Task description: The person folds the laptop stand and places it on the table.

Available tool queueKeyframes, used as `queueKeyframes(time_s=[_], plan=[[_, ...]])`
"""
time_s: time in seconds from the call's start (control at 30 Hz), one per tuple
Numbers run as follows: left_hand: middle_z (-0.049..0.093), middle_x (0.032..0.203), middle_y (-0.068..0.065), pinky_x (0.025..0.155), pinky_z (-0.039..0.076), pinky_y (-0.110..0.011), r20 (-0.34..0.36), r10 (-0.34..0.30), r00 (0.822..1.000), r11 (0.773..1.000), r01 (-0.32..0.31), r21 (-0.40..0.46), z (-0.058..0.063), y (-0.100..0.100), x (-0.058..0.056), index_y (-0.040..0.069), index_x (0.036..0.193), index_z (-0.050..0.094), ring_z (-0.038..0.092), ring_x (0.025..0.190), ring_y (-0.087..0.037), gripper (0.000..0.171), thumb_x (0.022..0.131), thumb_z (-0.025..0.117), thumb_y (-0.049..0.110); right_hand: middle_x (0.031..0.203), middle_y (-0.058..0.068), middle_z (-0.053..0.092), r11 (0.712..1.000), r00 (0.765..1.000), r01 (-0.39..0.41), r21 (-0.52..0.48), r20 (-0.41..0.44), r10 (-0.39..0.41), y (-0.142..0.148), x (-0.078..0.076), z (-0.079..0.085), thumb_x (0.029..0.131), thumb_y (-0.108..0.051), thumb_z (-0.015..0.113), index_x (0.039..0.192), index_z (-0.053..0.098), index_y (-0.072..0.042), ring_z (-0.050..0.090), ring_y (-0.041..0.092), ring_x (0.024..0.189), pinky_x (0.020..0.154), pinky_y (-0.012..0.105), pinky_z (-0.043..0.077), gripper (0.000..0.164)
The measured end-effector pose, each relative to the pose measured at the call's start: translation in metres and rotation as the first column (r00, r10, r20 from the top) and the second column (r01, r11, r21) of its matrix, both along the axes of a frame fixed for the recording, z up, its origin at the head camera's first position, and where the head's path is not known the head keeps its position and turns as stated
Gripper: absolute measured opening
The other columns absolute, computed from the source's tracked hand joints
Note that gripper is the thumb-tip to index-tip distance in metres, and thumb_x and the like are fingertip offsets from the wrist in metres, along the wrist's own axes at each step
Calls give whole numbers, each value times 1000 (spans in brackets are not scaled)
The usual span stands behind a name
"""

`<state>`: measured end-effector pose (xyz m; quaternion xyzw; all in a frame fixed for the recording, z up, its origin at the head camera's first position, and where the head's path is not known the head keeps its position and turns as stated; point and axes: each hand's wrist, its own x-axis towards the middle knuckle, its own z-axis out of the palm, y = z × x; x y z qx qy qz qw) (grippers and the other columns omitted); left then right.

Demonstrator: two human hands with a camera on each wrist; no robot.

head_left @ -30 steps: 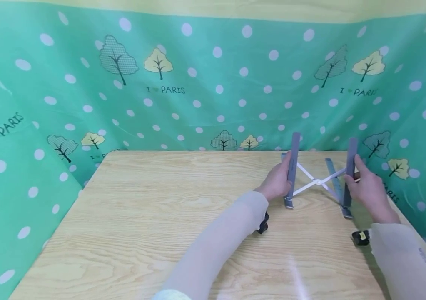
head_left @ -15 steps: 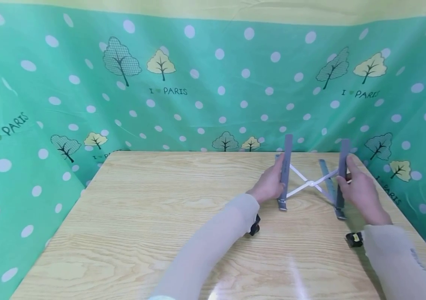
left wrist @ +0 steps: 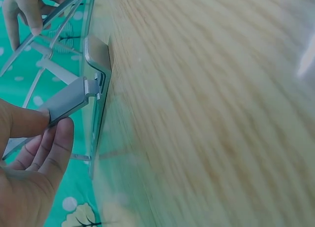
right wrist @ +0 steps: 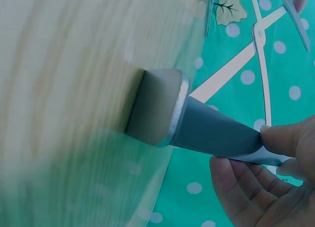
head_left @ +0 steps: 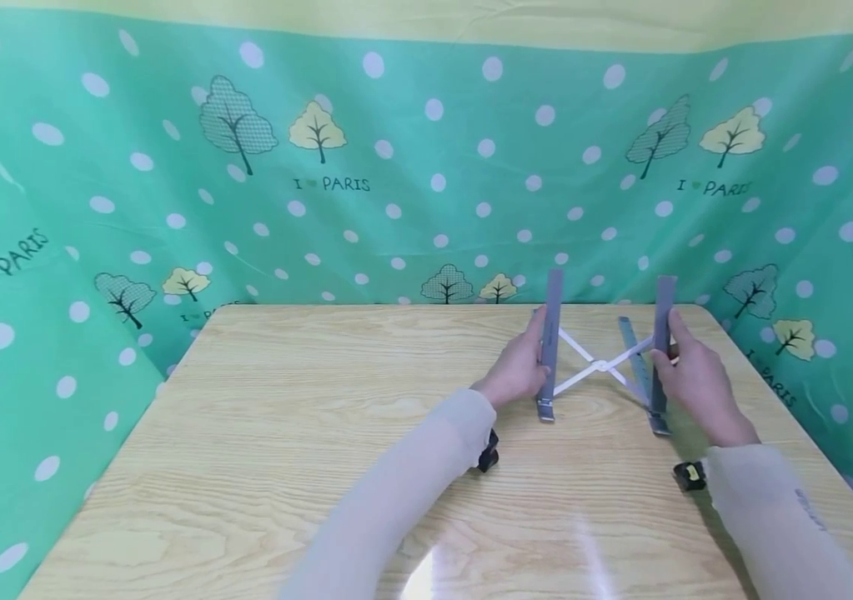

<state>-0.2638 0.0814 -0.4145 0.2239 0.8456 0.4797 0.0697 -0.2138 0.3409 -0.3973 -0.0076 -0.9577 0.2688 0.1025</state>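
An unfolded grey laptop stand (head_left: 552, 333) is at the back right of the wooden table, its two long rails raised at a slant. Pale crossed bars (head_left: 601, 366) join the rails at a central pivot. My left hand (head_left: 518, 367) grips the left rail from its outer side; in the left wrist view, thumb and fingers pinch that rail (left wrist: 69, 100). On the other side, my right hand (head_left: 699, 383) holds the right rail (right wrist: 211, 126) between thumb and fingers. The front lips (right wrist: 156, 106) are close to the tabletop. Part of each rail is hidden behind the fingers.
The wooden table (head_left: 306, 433) stretches to the left and front of the stand. A green dotted curtain (head_left: 396, 167) hangs behind it and along both sides. A small black device (head_left: 689, 476) is on each wrist.
Both hands have moved left together, and the laptop stand has shifted left with them along the back of the table. Their hold on the rails looks the same.
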Motion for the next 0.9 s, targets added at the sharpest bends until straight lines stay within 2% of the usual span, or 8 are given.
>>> queueKeyframes(time_s=[0.3, 0.53, 0.9], plan=[[60, 106, -9, 63, 53, -20, 2, 19, 1000, 1000, -19, 13, -3, -15, 1, 43, 149, -9, 60, 76, -13, 114, 80, 62, -13, 104, 30, 56, 1000, 1000, -22, -11, -21, 22, -15, -3, 2, 101, -19, 45, 154, -2, -15, 58, 33, 76, 53, 36, 49, 71], [58, 83, -5, 60, 53, -21, -14, 13, 1000, 1000, -13, 8, -4, -30, 2, 41, 150, -10, 59, 68, -14, 113, 82, 63, -11, 104, 30, 57, 999, 998, -51, -11, -46, 50, -27, -6, 1, 101, -17, 46, 154, 1, -11, 60, 35, 78, 54, 39, 52, 70], [56, 80, -5, 56, 54, -24, -21, 39, 999, 999, -39, -8, -6, -50, 0, 43, 150, -8, 57, 65, -16, 112, 82, 63, -10, 104, 30, 56, 998, 996, -68, -9, -53, 67, -46, -10, 2, 100, -16, 49, 154, 4, -10, 61, 34, 78, 55, 40, 53, 71]])
